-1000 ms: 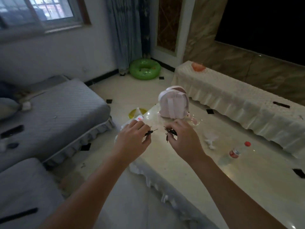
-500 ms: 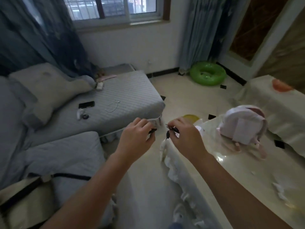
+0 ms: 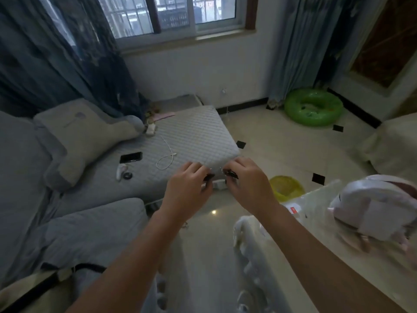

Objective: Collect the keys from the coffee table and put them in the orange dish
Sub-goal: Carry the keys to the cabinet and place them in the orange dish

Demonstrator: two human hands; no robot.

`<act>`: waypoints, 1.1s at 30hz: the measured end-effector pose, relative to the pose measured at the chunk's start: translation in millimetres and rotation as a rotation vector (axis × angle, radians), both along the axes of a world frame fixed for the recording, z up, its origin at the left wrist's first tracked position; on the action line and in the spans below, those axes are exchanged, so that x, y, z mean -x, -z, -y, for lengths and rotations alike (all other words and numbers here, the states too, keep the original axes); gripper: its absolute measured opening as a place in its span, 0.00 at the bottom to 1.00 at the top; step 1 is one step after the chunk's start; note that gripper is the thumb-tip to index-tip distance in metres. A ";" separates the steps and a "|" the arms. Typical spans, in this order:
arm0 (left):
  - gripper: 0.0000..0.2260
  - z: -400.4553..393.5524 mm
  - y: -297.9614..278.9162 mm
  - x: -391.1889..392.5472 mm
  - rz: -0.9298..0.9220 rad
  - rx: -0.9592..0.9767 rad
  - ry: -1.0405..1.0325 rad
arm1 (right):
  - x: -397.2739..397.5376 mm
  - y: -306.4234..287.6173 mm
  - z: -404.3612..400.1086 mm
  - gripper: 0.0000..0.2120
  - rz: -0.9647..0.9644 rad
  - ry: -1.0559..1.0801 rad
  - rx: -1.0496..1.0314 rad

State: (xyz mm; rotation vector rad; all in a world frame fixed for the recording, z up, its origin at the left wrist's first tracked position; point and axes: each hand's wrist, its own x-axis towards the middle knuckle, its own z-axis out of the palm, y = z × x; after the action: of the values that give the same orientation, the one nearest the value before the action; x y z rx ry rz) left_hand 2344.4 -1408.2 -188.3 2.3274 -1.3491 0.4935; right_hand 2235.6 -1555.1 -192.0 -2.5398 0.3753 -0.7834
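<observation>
Both hands are raised in mid-air in front of me, close together, over the floor gap between the sofa and the coffee table [image 3: 320, 256]. My left hand [image 3: 188, 188] pinches a small dark key [image 3: 208, 177] between its fingertips. My right hand [image 3: 246, 184] pinches a dark bunch of keys [image 3: 230, 176]. The two sets of keys almost meet. The orange dish is out of view.
A grey quilted sofa [image 3: 185, 141] lies ahead with a phone [image 3: 131, 157], a white cable [image 3: 165, 159] and a pillow [image 3: 83, 136]. A pink-white backpack [image 3: 379, 213] sits on the coffee table at right. A green swim ring [image 3: 313, 107] and a yellow bowl [image 3: 285, 187] are on the floor.
My view has swung left, from the coffee table and cloth-covered bench toward the sofa and window. Both hands have kept their grip on the keys and stayed close together.
</observation>
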 end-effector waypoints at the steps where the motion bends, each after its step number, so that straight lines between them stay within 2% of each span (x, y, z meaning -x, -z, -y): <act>1: 0.03 7.6 -2.0 -8.0 0.001 0.019 -0.006 | -9.6 -2.1 8.8 0.06 0.010 -0.001 -0.002; 10: 0.05 55.7 -3.2 -111.4 0.005 0.042 0.041 | -100.4 -6.3 59.2 0.08 -0.009 0.032 0.003; 21: 0.05 113.4 -2.8 -282.0 -0.036 0.013 0.173 | -237.2 -9.6 98.5 0.06 -0.044 0.254 -0.014; 27: 0.06 183.6 -5.4 -317.3 -0.064 0.004 0.338 | -254.3 -7.7 146.1 0.07 -0.042 0.401 -0.022; 33: 0.07 255.2 5.9 -329.5 -0.057 -0.041 0.396 | -266.6 9.4 209.0 0.08 -0.043 0.472 -0.043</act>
State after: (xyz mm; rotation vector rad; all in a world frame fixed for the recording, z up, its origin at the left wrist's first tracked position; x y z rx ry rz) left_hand 2673.9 -1663.4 -194.3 2.0113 -1.7486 0.2755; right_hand 2502.2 -1764.1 -201.5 -2.4564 1.0193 -0.8714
